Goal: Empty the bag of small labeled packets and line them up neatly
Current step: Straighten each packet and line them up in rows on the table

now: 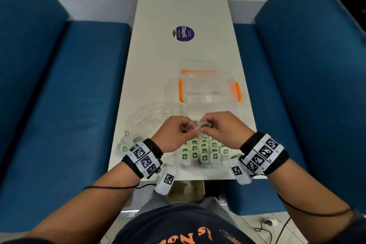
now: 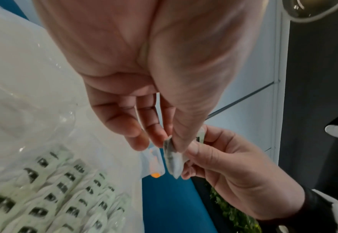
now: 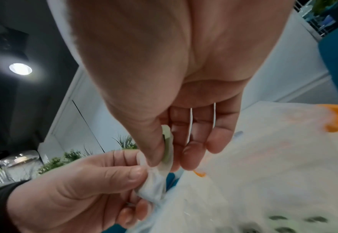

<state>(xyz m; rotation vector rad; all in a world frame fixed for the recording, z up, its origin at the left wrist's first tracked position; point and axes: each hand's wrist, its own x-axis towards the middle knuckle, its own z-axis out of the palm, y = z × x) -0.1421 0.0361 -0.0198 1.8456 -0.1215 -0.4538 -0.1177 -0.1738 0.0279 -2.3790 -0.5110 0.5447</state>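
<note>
So there's a long white table (image 1: pixel 184 6) running away from the person, with blue benches (image 1: pixel 59 85) down both sides. Past the middle on the right sits a clear plastic box (image 1: pixel 210 89) with orange latches, and what looks like its lid is behind it. A crumpled clear bag (image 1: pixel 146 117) lies flat to the left of the box, pretty hard to make out against the table. At the near edge the small packets (image 1: pixel 200 152) are lined up in rows, long sides pointing away from the person, dark labels facing up. I count roughly fifteen to twenty, but the hands cover some, so no exact number. A couple more strays (image 1: pixel 124 147) sit off at the near left edge. Both hands are raised together just above the rows, wrists bent in toward each other. The left hand (image 1: pixel 174 134) pinches one end of a single packet (image 1: pixel 204 126) between thumb and fingertips, and the right hand (image 1: pixel 223 130) pinches the other end the same way, remaining fingers loosely curled. From the wrist views that packet (image 2: pixel 172 157) is edge-on, long axis running roughly between the two hands, and its white end (image 3: pixel 154 184) looks scrunched in the left thumb's grip. There's also a round purple sticker (image 1: pixel 183 33) farther up the table.
</note>
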